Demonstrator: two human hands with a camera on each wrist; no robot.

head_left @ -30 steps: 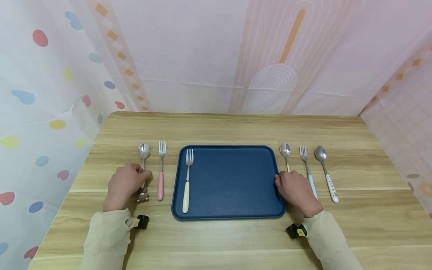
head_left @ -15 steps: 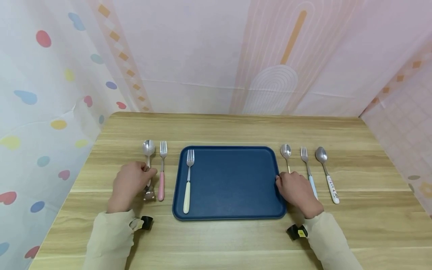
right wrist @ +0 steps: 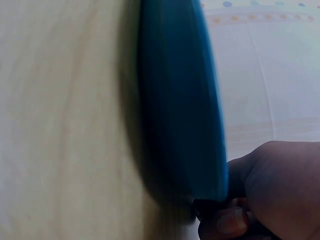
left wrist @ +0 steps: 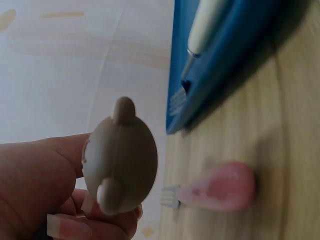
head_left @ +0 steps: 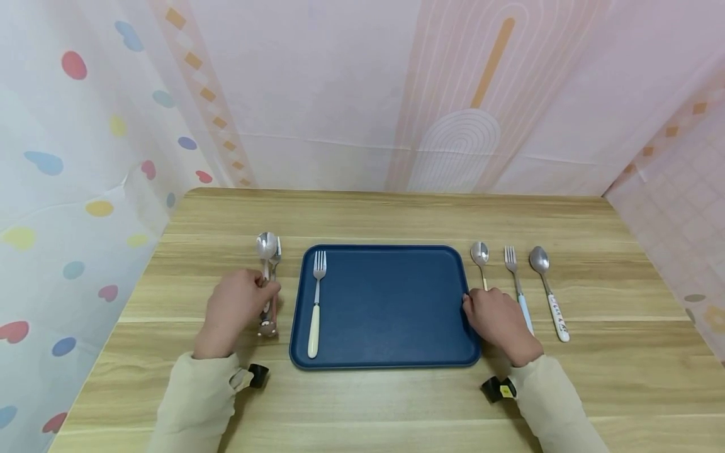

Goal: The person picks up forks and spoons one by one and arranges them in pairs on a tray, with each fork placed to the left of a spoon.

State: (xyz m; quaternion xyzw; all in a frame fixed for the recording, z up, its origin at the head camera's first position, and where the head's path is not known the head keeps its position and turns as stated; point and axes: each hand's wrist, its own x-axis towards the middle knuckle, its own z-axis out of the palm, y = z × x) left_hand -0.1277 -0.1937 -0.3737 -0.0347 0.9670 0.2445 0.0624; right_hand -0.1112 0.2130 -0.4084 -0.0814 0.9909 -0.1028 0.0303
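Pinches the bear-ended spoon in the left hand, thumb and fingers together on the handle, partway between bowl and bear-shaped end. Cannot make out every finger contact in the left wrist view, being partly hidden behind that end. Spoon location: left of the blue tray, outside the rim, bowl at the far end, overlapping the pink-handled fork as seen from the head. Judged to hang above that fork; cannot confirm a gap along the whole length. Tentative reading of the step in hand: a sideways carry over the fork, on the left of the tray. To do well: keep bowl and bear-shaped end level, high enough to miss tines and pink handle; avoid twisting the wrist; clear the raised rim of the tray and allow room beside the cream-handled fork, lying inside along the left side. Watch for swing about the pinch, likely with a bulky end. Grips the tray's right rim with the right hand, fingers curled at the edge with little opening to see; underside contact dark in the right wrist view. Aim for a light, steady hold there, without tipping or dragging.
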